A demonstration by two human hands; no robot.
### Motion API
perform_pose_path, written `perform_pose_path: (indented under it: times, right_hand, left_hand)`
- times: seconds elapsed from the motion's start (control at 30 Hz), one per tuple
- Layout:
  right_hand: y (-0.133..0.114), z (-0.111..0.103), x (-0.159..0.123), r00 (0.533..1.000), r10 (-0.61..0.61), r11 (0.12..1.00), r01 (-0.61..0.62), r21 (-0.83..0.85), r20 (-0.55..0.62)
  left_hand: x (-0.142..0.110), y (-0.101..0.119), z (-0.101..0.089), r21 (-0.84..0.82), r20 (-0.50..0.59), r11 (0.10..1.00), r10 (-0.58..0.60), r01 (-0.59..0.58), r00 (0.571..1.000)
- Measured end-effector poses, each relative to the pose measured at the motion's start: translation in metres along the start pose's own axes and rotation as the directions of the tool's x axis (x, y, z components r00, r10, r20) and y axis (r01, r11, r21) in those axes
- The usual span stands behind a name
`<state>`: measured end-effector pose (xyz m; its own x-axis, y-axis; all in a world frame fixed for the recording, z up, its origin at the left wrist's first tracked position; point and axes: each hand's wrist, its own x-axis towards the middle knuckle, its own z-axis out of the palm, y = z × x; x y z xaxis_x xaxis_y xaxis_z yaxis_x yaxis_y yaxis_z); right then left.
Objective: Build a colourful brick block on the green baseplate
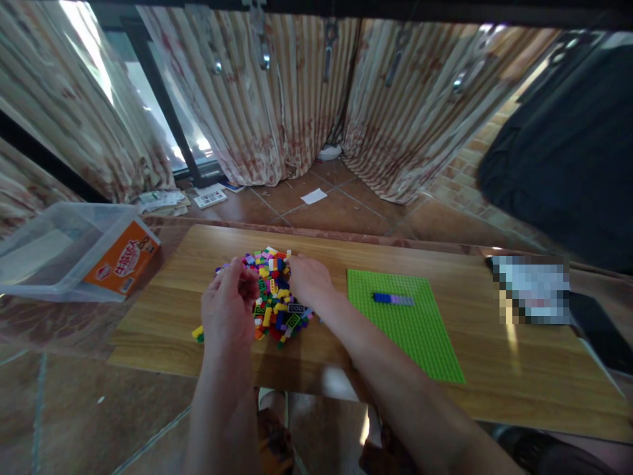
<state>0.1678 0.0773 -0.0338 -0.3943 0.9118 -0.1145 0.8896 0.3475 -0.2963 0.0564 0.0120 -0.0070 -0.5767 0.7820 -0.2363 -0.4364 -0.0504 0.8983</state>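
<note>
A heap of small coloured building bricks (275,305) lies on a wooden table (494,369). My left hand (227,309) rests at the heap's left side with its fingers curled together; what they hold is hidden. My right hand (309,280) lies on the heap's right top, fingers bent down into the bricks. To the right lies a green baseplate (410,336) with a short row of blue and purple bricks (393,299) stuck on it. One yellow and green brick (198,333) lies apart at the left.
A clear plastic box (64,254) with an orange label stands on its side at the left. A blurred item (534,290) and a dark flat object (601,333) lie at the table's right. Curtains (277,92), a window and papers on the tiled floor lie beyond.
</note>
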Motion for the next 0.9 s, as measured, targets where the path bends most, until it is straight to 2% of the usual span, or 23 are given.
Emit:
perform_pose_path:
  times: [0.17,0.23,0.3,0.37,0.47,0.57,0.63,0.67,0.77,0.83,0.9]
  right_hand:
    - [0.001,-0.004,-0.003,0.999,-0.005,0.999,0.007,0.049,-0.046]
    - [0.001,-0.008,-0.011,0.992,0.003,0.989,0.016,0.15,-0.123]
    - [0.003,-0.014,-0.024,0.976,0.028,0.942,0.046,0.333,-0.214]
    - [0.009,-0.017,-0.04,0.959,0.072,0.819,0.101,0.565,-0.275]
    - [0.024,-0.015,-0.068,0.951,0.149,0.507,0.163,0.846,-0.272]
    - [0.047,-0.009,-0.094,0.949,0.281,0.163,0.099,0.982,-0.142]
    - [0.063,-0.007,-0.11,0.95,0.31,-0.015,0.045,0.999,-0.038]
    - [0.071,-0.006,-0.117,0.949,0.314,-0.083,0.023,0.996,0.004]
    - [0.091,-0.004,-0.133,0.939,0.33,-0.196,-0.028,0.98,0.093]
    - [0.102,-0.003,-0.14,0.929,0.347,-0.206,-0.06,0.977,0.13]
    - [0.112,-0.002,-0.144,0.917,0.372,-0.167,-0.086,0.982,0.143]
  left_hand:
    - [0.001,-0.001,-0.001,0.03,0.021,0.999,0.011,-0.011,1.0]
    - [0.002,-0.003,-0.001,0.084,0.06,0.996,0.023,-0.028,0.998]
    - [0.001,-0.005,0.0,0.175,0.145,0.983,0.022,-0.048,0.989]
    - [-0.003,-0.008,0.003,0.274,0.287,0.959,-0.009,-0.073,0.958]
    - [-0.015,-0.017,0.013,0.369,0.529,0.92,-0.092,-0.131,0.844]
    - [-0.033,-0.03,0.023,0.386,0.703,0.889,-0.111,-0.245,0.703]
    - [-0.045,-0.042,0.028,0.392,0.775,0.852,-0.102,-0.347,0.623]
    - [-0.051,-0.048,0.031,0.397,0.796,0.828,-0.096,-0.396,0.598]
    - [-0.065,-0.064,0.038,0.421,0.826,0.757,-0.093,-0.499,0.556]
    - [-0.072,-0.073,0.042,0.437,0.84,0.717,-0.107,-0.544,0.533]
    - [-0.076,-0.081,0.047,0.45,0.848,0.667,-0.108,-0.595,0.52]
